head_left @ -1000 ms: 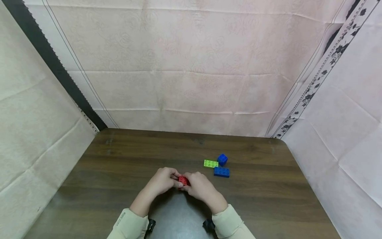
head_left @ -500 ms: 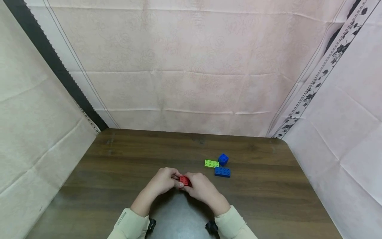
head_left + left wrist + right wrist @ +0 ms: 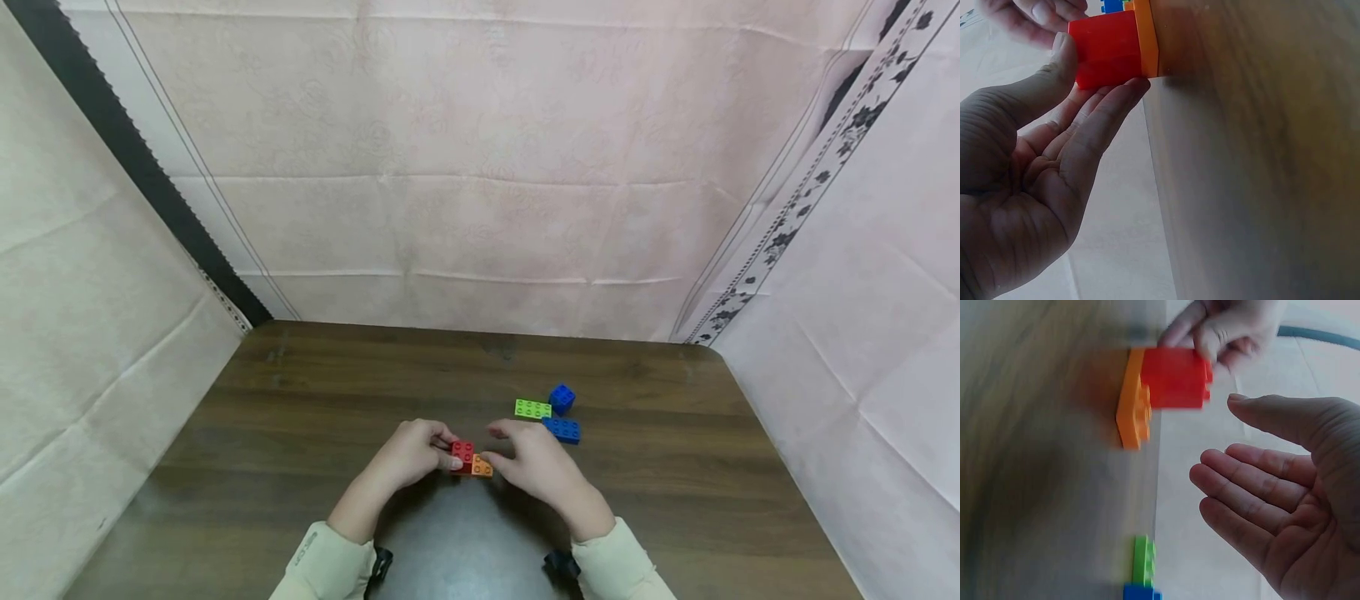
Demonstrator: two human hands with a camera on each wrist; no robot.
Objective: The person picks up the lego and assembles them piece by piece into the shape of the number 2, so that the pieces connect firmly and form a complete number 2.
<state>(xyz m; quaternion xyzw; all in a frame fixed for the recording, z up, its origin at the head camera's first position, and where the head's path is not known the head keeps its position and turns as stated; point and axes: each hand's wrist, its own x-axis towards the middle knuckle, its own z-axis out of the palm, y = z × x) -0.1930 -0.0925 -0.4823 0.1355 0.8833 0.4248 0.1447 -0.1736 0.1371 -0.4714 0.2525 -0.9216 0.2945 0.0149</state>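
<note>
A tall red building brick sits on one end of a flat orange brick, whose bare studs show on the right. My left hand pinches the red brick between thumb and fingers; the left wrist view shows the thumb on one face of the red brick and the fingers on another. Just right of the bricks is my right hand, fingers spread and holding nothing. In the right wrist view the right hand is apart from the orange brick.
Beyond the right hand, a lime green brick, a flat blue brick and a taller blue brick lie close together on the brown wooden table. Pale cloth hangs behind the table and at both sides.
My right hand has let go of the red brick and drawn off to the right, so the orange brick beneath now shows. The left hand stays in place, holding the red brick.
</note>
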